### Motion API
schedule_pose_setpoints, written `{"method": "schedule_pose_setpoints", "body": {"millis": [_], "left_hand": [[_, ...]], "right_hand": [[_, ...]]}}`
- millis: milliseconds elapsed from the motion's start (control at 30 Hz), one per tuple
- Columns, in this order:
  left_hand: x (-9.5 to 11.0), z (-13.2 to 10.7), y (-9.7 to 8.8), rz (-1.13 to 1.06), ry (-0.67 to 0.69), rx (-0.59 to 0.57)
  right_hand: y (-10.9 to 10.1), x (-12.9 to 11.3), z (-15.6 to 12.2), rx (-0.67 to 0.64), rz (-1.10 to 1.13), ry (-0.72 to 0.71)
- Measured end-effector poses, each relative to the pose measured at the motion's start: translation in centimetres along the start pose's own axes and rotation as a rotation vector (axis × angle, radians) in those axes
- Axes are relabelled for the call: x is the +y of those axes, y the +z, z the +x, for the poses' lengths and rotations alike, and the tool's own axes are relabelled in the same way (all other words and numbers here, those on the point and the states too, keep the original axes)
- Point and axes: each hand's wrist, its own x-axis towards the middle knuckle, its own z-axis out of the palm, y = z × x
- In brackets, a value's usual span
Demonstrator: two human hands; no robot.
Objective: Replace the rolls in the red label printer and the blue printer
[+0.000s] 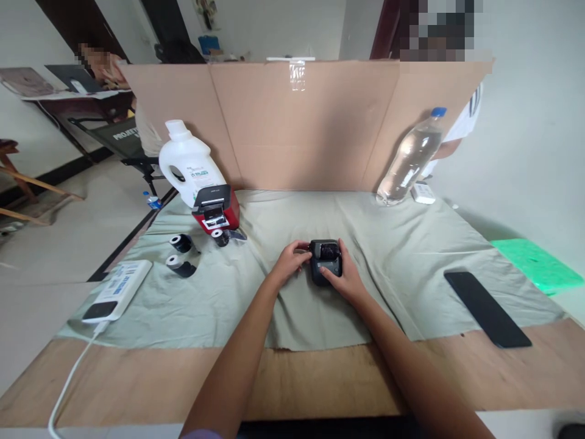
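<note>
A small black portable label printer (326, 277) sits on the green cloth in front of me, with a dark roll-shaped part (329, 250) showing in its upper half. My right hand (348, 277) grips its right side, thumb across the front face and fingers along the far edge. At the upper left edge of the printer, my left hand (292, 262) has its thumb and bent fingers closed against the corner. What lies between those fingertips is too small to make out.
Left on the cloth (237, 299) are paper rolls (181, 266), a red-and-black printer (217, 210), a white jug (192, 164) and a power strip (119, 289). Right are a phone (487, 308) and a leaning water bottle (409, 161). A cardboard panel (297, 134) stands behind; people are beyond it.
</note>
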Motion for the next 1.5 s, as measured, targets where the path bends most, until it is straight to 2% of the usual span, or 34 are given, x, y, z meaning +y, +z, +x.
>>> {"method": "schedule_pose_setpoints", "body": {"millis": [67, 233, 433, 567, 733, 900, 1500], "left_hand": [[-0.4, -0.1, 0.2, 0.038, 0.040, 0.002], [-1.4, -0.5, 1.2, 0.299, 0.316, 0.149], [-0.8, -1.4, 1.8, 0.528, 0.396, 0.214], [-0.5, -1.7, 1.8, 0.654, 0.361, 0.249], [-0.8, -1.3, 1.4, 0.546, 0.342, 0.206], [-1.4, -0.8, 0.8, 0.421, 0.261, 0.176], [-1.5, -0.3, 0.6, 0.404, 0.253, 0.174]], "right_hand": [[-0.3, 0.3, 0.2, -0.002, 0.023, 0.013], [-1.1, 1.0, 0.6, -0.006, 0.116, 0.011], [-1.7, 1.5, 0.8, -0.013, 0.180, 0.056], [-1.5, 1.2, 0.2, 0.005, 0.094, 0.027], [-1.0, 0.5, -0.7, 0.010, 0.007, 0.038], [-0.4, 0.1, -1.2, 0.019, -0.045, 0.027], [0.0, -0.4, -0.5, 0.045, -0.106, -0.026]]}}
